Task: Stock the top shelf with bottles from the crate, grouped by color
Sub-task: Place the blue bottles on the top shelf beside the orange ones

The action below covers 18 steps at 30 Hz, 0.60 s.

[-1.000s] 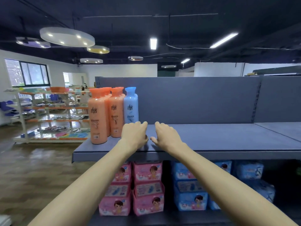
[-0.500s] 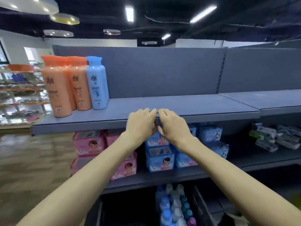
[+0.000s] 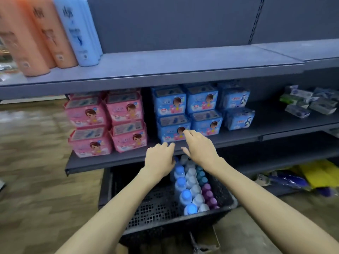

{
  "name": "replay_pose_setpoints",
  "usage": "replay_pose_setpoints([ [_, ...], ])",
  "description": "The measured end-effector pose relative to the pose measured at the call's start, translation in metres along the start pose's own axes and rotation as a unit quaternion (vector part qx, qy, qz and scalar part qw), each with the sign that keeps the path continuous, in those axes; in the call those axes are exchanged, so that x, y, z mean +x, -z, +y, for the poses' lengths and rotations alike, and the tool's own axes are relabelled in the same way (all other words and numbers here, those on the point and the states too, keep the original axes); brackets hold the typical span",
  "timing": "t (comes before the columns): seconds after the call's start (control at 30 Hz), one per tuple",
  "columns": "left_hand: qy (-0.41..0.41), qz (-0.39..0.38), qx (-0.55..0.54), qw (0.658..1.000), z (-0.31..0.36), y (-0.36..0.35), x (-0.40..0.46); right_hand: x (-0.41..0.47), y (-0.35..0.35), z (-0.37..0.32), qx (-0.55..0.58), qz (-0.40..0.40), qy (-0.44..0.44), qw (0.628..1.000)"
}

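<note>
Below the smooth grey metal shelf (image 3: 183,65), both hands' loosely curled, empty fingers (image 3: 169,146) hover over the perforated crate (image 3: 156,208).

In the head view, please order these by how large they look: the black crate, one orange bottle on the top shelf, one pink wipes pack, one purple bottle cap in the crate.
1. black crate
2. orange bottle, though it stands near the camera and is cut off by the frame
3. pink wipes pack
4. purple bottle cap
</note>
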<state>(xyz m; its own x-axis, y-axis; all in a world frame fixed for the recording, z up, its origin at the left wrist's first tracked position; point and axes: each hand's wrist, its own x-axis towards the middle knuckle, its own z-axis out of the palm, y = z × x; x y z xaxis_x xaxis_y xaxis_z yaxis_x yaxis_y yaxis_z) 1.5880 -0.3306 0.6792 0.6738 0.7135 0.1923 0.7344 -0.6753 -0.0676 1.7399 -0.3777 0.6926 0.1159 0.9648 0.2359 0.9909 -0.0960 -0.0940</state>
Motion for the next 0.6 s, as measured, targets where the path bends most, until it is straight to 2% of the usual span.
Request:
replay_pose_setpoints([
  [0.33,0.000,-0.121,-0.057,0.991,0.002,-0.071,-0.040,-0.017,-0.074,-0.004,0.016,-0.108,-0.038,0.993],
  [0.47,0.000,-0.187,-0.074,0.980,0.001,-0.099,-0.059,-0.036,-0.107,0.001,0.006,-0.214,-0.079,0.974],
  [0.6,0.003,-0.229,-0.092,0.969,-0.001,-0.120,-0.072,-0.060,-0.143,0.007,0.018,-0.335,-0.128,0.933],
])
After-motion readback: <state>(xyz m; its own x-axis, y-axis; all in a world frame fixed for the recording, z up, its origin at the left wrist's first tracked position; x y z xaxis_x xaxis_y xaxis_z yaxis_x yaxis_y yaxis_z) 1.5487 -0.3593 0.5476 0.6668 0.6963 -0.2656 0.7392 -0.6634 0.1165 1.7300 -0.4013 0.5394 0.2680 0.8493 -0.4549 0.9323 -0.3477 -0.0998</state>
